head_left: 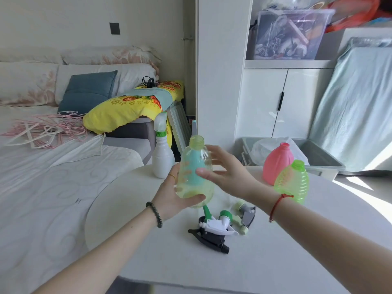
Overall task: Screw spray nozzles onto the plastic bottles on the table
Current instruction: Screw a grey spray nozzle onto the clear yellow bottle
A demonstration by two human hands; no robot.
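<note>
Up above the round white table (265, 262), the left hand (169, 198) grips a translucent yellow-green plastic bottle (194, 166) from below and behind, palm under its base and fingers curled round its lower body; the open threaded neck points up, with no nozzle on it. The right hand (227, 172) is spread open just beside the bottle, its thumb tip touching the bottle's side and its fingers fanned out behind, gripping nothing. On the table under the bottle lies a cluster of loose spray nozzles (220, 225) in black, white, green and grey. A white opaque bottle with a nozzle already fitted (162, 153) stands at the far edge. To the right stand a pink plastic bottle (277, 162) and a bright green ribbed bottle (293, 181), both uncapped.
</note>
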